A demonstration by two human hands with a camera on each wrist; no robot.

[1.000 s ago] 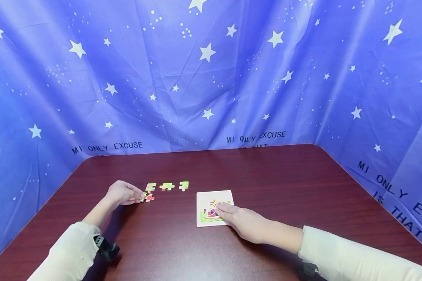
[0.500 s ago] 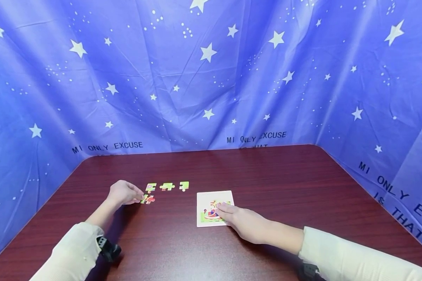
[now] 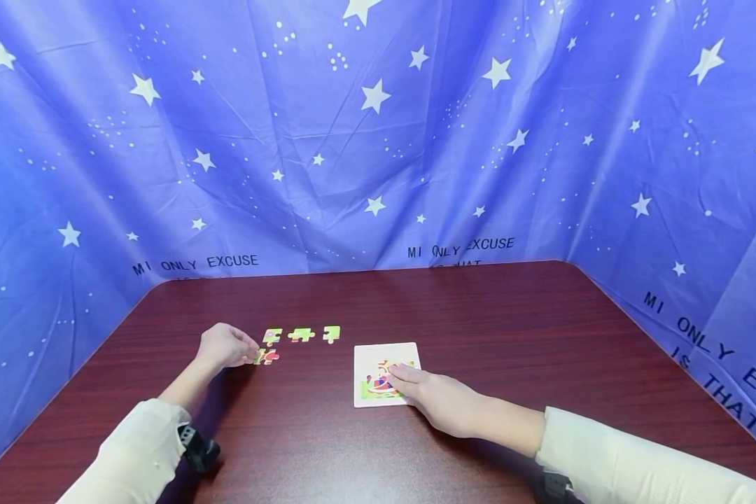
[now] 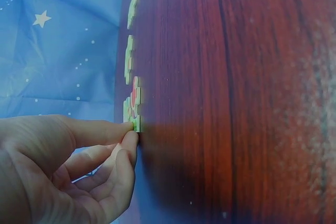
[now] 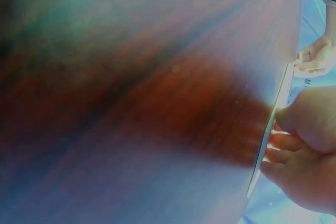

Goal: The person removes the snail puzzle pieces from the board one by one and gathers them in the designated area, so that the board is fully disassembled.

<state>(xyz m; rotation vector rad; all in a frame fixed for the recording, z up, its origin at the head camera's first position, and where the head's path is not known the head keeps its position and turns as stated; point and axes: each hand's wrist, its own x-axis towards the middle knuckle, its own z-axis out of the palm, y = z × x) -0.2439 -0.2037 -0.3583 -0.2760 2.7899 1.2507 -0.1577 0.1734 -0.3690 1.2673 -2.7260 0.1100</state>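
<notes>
My left hand (image 3: 225, 346) pinches the left edge of a red and green puzzle piece (image 3: 267, 357) between thumb and forefinger; the left wrist view shows the fingertips at the edge of this piece (image 4: 135, 109), low over the tabletop. Just behind it lies a green corner puzzle piece (image 3: 273, 337). To the right, my right hand (image 3: 444, 400) rests with extended fingers on a square white puzzle board (image 3: 365, 353). Part of a colourful picture shows in the board's lower half, and my fingers cover its right side. In the right wrist view, fingertips touch the board (image 5: 283, 88).
Two more green puzzle pieces, a middle one (image 3: 301, 334) and a right one (image 3: 331, 334), lie in a row behind the board's level. The dark red wooden table (image 3: 479, 315) ends at a blue curtain (image 3: 327, 140) with white stars.
The puzzle piece under my left hand has shifted very slightly and now lies just in front of the corner piece. My right hand stays on the board.
</notes>
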